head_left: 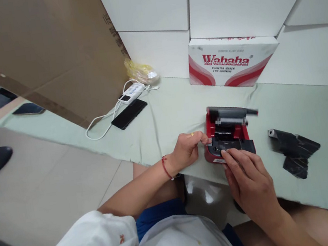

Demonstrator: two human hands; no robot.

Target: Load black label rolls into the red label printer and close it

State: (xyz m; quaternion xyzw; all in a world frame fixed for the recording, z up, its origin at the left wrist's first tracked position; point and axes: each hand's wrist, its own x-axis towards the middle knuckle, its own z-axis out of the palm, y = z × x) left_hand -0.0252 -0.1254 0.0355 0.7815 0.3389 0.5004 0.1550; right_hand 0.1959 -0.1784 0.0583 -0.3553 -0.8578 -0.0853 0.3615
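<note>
- Red-and-black device (227,145) lies between both hands' fingertips.
- Left hand (188,148): fingers curled, one tip at its left edge; cannot tell if pinching.
- Right hand (248,174): bent fingertips touch its near side; cannot tell if gripping.

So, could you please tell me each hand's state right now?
Left hand: curled, fingertips at the red box; hold unclear.
Right hand: fingers on its black part; hold unclear.
</note>
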